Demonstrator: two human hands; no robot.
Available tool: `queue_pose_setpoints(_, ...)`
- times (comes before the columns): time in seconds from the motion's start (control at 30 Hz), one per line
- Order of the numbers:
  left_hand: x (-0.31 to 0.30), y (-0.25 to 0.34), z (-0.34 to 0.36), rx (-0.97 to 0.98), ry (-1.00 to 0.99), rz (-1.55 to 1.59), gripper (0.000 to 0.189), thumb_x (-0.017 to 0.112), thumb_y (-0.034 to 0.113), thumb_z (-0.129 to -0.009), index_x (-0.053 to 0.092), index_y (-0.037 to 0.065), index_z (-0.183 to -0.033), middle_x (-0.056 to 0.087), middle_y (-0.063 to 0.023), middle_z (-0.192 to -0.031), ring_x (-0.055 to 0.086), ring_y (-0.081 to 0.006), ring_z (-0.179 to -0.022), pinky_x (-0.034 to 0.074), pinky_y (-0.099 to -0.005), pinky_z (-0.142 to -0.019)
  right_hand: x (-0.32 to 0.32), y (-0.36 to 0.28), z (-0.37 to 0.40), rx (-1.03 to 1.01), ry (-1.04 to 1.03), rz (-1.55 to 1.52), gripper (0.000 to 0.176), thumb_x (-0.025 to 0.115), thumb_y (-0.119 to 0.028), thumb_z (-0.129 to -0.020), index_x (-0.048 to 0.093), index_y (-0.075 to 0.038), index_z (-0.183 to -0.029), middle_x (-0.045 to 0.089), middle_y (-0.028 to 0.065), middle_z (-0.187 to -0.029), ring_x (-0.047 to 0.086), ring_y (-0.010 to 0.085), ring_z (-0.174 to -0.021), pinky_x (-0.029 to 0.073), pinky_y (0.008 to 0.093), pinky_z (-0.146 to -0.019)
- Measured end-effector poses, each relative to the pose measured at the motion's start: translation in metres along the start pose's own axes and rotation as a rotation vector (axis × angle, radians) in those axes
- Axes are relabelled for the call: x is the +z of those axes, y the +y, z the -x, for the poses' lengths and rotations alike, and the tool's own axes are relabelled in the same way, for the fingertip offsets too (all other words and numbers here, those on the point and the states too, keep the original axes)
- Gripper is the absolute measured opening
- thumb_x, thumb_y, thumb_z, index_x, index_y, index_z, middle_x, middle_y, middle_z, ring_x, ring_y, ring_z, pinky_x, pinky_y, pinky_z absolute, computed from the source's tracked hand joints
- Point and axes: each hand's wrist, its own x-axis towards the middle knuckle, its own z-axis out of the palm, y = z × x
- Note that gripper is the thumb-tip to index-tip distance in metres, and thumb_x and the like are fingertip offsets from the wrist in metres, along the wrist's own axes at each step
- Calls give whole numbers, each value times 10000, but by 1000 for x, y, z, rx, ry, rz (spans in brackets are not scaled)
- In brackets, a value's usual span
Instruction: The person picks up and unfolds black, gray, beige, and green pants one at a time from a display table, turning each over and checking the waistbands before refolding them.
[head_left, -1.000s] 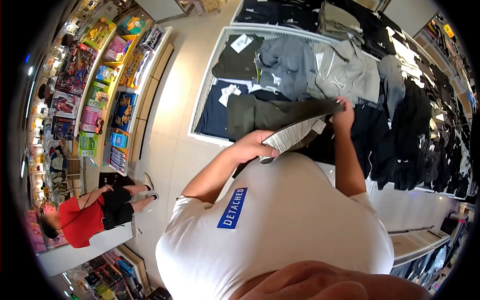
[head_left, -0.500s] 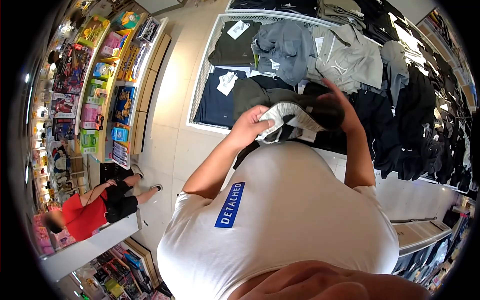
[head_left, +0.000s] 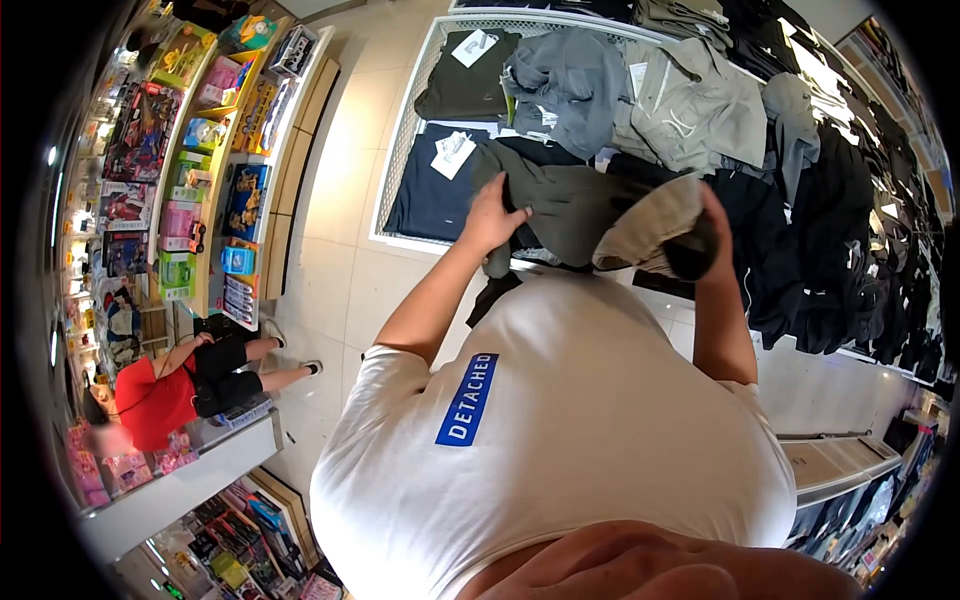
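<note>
A pair of dark olive-grey trousers [head_left: 565, 205] stretches between my two hands, over the near edge of the display table. My left hand [head_left: 492, 218] has hold of the cloth at its left end, with the thumb lying on top. At the other end, my right hand [head_left: 712, 228] grips the waistband, which gapes and shows a paler beige inside; most of these fingers are behind the cloth. Just beyond my left hand lies a folded navy garment [head_left: 425, 200] with a white tag [head_left: 453, 153]. Rumpled light grey trousers [head_left: 690, 110] lie beyond my right hand.
The white mesh-sided table [head_left: 385, 190] also carries a folded olive garment [head_left: 465, 90], a crumpled blue-grey garment [head_left: 570, 90] and heaps of black clothing [head_left: 830, 220]. Toy shelves [head_left: 215, 170] stand across the tiled aisle [head_left: 335, 210]. A person in a red top [head_left: 155, 400] is at the left.
My left hand has let go of the pale waistband lining and moved left onto the trouser cloth. The waistband has swung right with my right hand, and the trousers are more spread out.
</note>
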Motion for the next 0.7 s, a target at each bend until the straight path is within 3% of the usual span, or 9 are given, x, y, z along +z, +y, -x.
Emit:
queue_pose_setpoints(0.1,14,0,14,-146,-284,-249,1023,818,343,-736,265,92,-1559,521,-221,-1404,521,-431,-1271,461,-488,-1045,-46,-14,4,-110,33,-395,479,456,-290,-1045,462,-5,-1431,615,165,-1319,642,305,-1151,510,457,-1011)
queue_pose_setpoints(0.17,31,-23,15,-208,-348,-365,964,796,315,-752,270,103,-1531,492,-204,-1442,513,-453,-1275,468,-495,-1039,-60,-31,7,-299,49,-348,488,440,-281,-1041,446,-27,-1457,593,161,-1359,614,320,-1200,493,474,-1034)
queue_pose_setpoints(0.23,55,-74,13,-378,-306,-442,700,738,272,-782,441,89,-1388,590,-219,-1328,586,-432,-1194,507,-488,-974,-45,-52,7,-346,469,-151,407,437,-225,-1042,505,-45,-1400,628,135,-1281,634,279,-1145,504,415,-1008)
queue_pose_setpoints(0.3,51,-102,15,-345,-180,-312,447,676,236,-796,561,63,-1191,682,-232,-1144,656,-416,-1063,536,-477,-905,-73,-55,6,-373,649,28,361,493,-179,-1017,548,-27,-1340,647,126,-1241,639,258,-1137,510,396,-1000)
queue_pose_setpoints(0.37,26,-112,14,-324,-35,-103,383,678,189,-792,613,12,-1125,721,-222,-1019,703,-380,-941,556,-454,-834,-83,-63,5,-374,731,65,316,539,-130,-991,573,-23,-1286,671,98,-1156,660,205,-1021,543,324,-839)
queue_pose_setpoints(0.43,-3,-118,9,-654,2,570,362,684,101,-826,606,-14,-1161,722,-158,-999,702,-303,-912,559,-401,-826,-102,-60,16,-312,760,246,299,580,-102,-965,581,-25,-1253,673,42,-1042,622,116,-813,409,221,-571)
queue_pose_setpoints(0.5,-23,-163,3,-583,25,1168,364,664,20,-857,584,-32,-1208,688,-128,-1050,663,-247,-955,545,-362,-858,-124,-45,26,-239,813,319,337,599,-100,-960,570,-15,-1285,675,63,-1098,645,142,-900,489,248,-677)
queue_pose_setpoints(0.57,-68,-117,10,-630,174,1233,509,629,-5,-872,491,-20,-1363,636,-176,-1191,641,-261,-1049,536,-368,-895,-126,-30,28,-203,879,313,409,600,-101,-971,533,3,-1360,654,105,-1225,642,195,-1083,503,320,-953)
queue_pose_setpoints(0.7,-94,-99,12,-621,251,1239,563,594,-19,-879,444,11,-1421,621,-172,-1233,648,-273,-1049,550,-367,-882,-111,-19,22,-88,692,271,439,620,-60,-939,530,-12,-1366,660,94,-1209,653,177,-1048,522,307,-914)
